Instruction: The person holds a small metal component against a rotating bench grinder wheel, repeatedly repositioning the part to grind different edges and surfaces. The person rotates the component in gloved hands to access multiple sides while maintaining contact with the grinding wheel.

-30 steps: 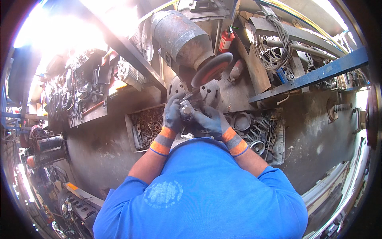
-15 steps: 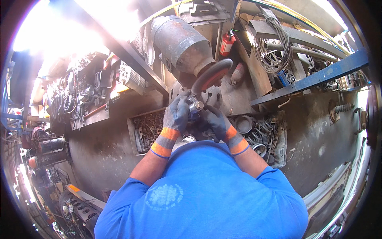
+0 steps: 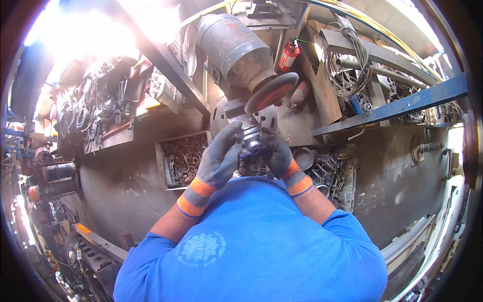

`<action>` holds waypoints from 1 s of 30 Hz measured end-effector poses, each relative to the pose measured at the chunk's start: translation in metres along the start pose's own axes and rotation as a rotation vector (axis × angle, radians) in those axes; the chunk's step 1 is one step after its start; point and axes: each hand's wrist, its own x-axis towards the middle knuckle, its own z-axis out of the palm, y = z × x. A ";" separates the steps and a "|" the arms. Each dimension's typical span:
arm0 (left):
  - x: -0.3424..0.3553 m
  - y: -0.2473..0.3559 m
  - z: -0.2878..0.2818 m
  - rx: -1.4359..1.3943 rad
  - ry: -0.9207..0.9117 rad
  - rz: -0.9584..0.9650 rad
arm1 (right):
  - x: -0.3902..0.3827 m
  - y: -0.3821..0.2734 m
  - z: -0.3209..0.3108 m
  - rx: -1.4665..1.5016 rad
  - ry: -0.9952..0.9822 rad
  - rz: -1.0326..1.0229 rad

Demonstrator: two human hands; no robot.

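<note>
A shiny, grooved cylindrical metal part [image 3: 251, 137] is held up in front of my chest, below the grinder wheel. My right hand [image 3: 275, 153], in a grey glove with an orange-striped cuff, grips its right side. My left hand [image 3: 219, 157], gloved alike, curls at the part's left side, fingertips against its edge and a gap between thumb and forefinger. Just beyond stands a bench grinder [image 3: 236, 50] with a dark round wheel [image 3: 271, 94], reddish on its face. The wheel is apart from the metal part. Whether the wheel is spinning I cannot tell.
A crate of small metal scraps [image 3: 183, 161] lies on the floor at left. Another tray [image 3: 348, 189] of metal parts is at right. A blue steel beam [image 3: 392, 104] crosses the right side, near coiled cable [image 3: 347, 75]. A red fire extinguisher [image 3: 288, 56] stands behind the grinder.
The metal part has been turned, so its grooved side shows instead of its bright round end. My left hand has shifted left and spread its grip. The view has tilted slightly.
</note>
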 end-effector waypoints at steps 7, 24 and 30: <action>0.005 -0.037 -0.043 0.156 0.041 -0.162 | -0.001 -0.011 0.019 0.418 -0.072 0.195; 0.026 -0.061 -0.014 0.050 0.085 -0.293 | 0.006 0.010 0.008 0.017 0.048 0.224; 0.034 -0.059 -0.019 0.151 0.120 -0.202 | 0.002 0.006 0.015 -0.291 0.083 0.126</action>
